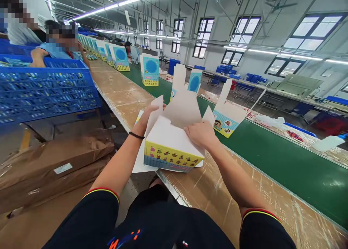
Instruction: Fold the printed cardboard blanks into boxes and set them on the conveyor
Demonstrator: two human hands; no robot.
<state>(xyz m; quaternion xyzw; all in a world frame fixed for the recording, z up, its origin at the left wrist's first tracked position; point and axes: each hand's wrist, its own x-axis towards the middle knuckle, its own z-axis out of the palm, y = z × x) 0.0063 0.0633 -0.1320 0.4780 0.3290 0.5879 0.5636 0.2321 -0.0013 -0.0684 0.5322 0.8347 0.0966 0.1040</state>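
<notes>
**A:** Near the counter (pixel 212 191) edge, what work is in hand?

**B:** Folding up a box (pixel 171 147), I'd judge. The left hand (pixel 148 114) has its grip closed round the left flap (pixel 156 113). The right hand (pixel 201 133) rests on the white top face with its fingers curled. I can't tell whether that grip pinches anything.

**A:** How does the box lie?

**B:** On its side at the counter's near edge, yellow band toward the person. Its open end points far, toward the green belt (pixel 272 158), so the long axis runs near to far.

**A:** And the next move?

**B:** It probably calls for holding the flaps square while one tucks in.
</notes>
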